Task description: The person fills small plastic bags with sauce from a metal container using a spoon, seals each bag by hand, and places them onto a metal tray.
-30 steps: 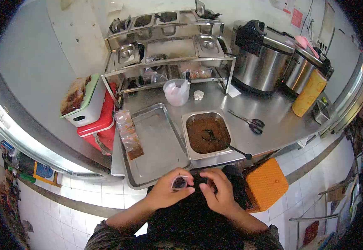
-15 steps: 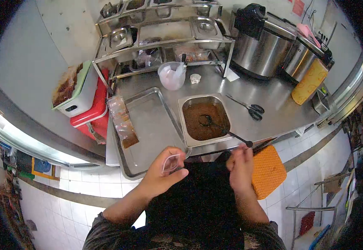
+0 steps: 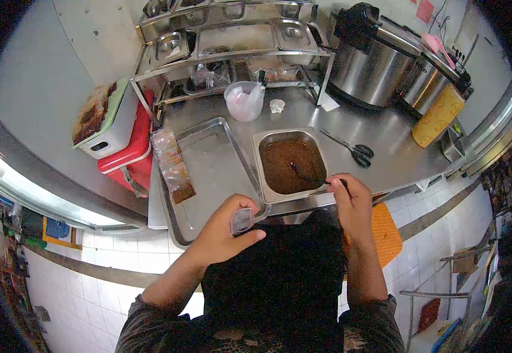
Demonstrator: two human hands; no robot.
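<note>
My left hand [image 3: 217, 234] holds a small clear plastic bag [image 3: 242, 220] between curved fingers and thumb, its mouth spread apart. It is at the near edge of the counter, by the corner of a large metal tray [image 3: 209, 170]. My right hand [image 3: 354, 200] is closed around the handle end of a black ladle [image 3: 313, 179]. The ladle's bowl dips into brown sauce [image 3: 288, 150], which fills a square steel pan [image 3: 279, 198]. Filled, flat clear packets [image 3: 172, 162] lie overlapping in a row along the tray's left side.
Black-handled scissors [image 3: 360, 154] lie right of the pan. Behind it stand a translucent tub [image 3: 244, 109] and a crumpled white scrap [image 3: 277, 106]. A steel rack [image 3: 235, 69] and large steel cookers [image 3: 367, 70] are at the back. A red cooler [image 3: 127, 156] sits left.
My right hand has moved up and taken hold of the ladle's handle. The ladle has shifted in the sauce. My left hand stays nearly in place with the bag.
</note>
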